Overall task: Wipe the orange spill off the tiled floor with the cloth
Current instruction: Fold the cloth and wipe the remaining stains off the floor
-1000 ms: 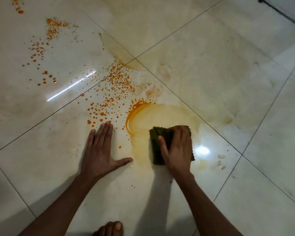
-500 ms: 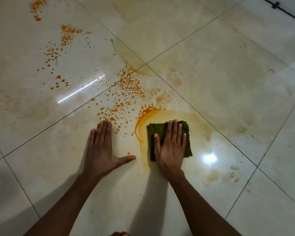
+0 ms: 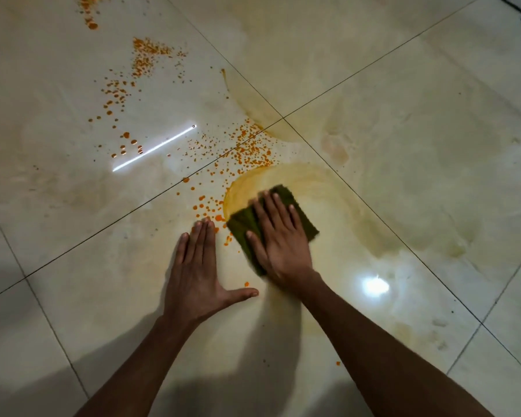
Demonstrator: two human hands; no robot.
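Observation:
A dark green folded cloth lies on the pale glossy tiled floor. My right hand presses flat on it, fingers straight and pointing up-left. Orange spill droplets scatter up and left of the cloth, with more drops further left and a curved orange smear edge just beyond the cloth. My left hand rests flat on the floor beside the cloth, fingers together, thumb spread out to the right.
Dark grout lines cross the floor diagonally. Faint yellowish wiped streaks cover the tiles above and right of the cloth. Bright light reflections sit to the right of my right arm and among the drops on the left.
My right hand has slid the cloth to the left and tilted it, up against the droplets near my left fingertips. The fresh orange arc has been smeared thinner. My left hand stays planted.

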